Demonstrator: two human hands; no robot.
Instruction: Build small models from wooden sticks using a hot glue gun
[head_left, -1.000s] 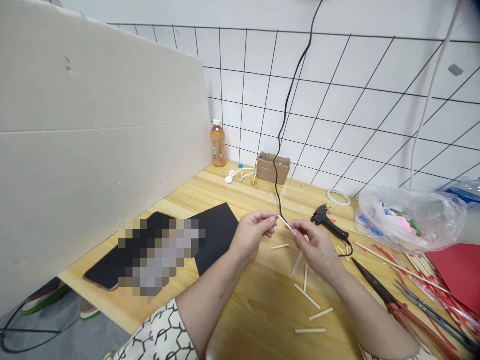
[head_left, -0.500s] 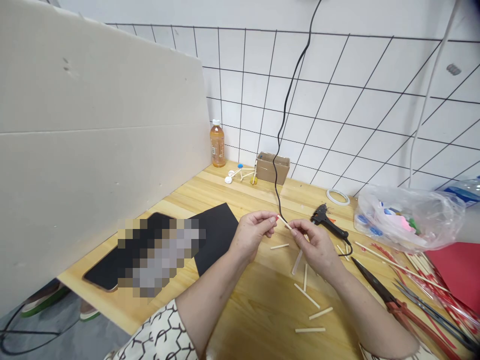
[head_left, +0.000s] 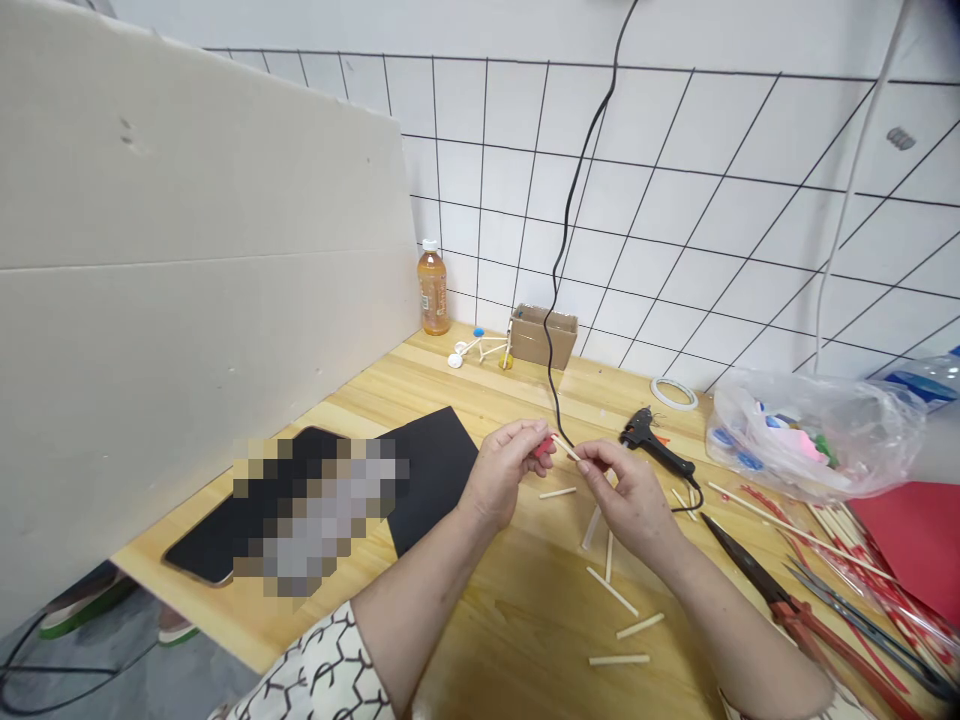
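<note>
- Wooden tabletop, lower centre; short sticks scattered.
- Held stick, centre: pinched by right hand, fingertips closed; red piece gripped by left hand, fingers curled.
- White panel, upper left.
- Gridded wall, upper right.

Wooden table, loose sticks, glue gun, scissors

On my feed I can read no words, brands or numbers; the printing on the clear plastic bottle of amber liquid with a white cap is too small.
</note>
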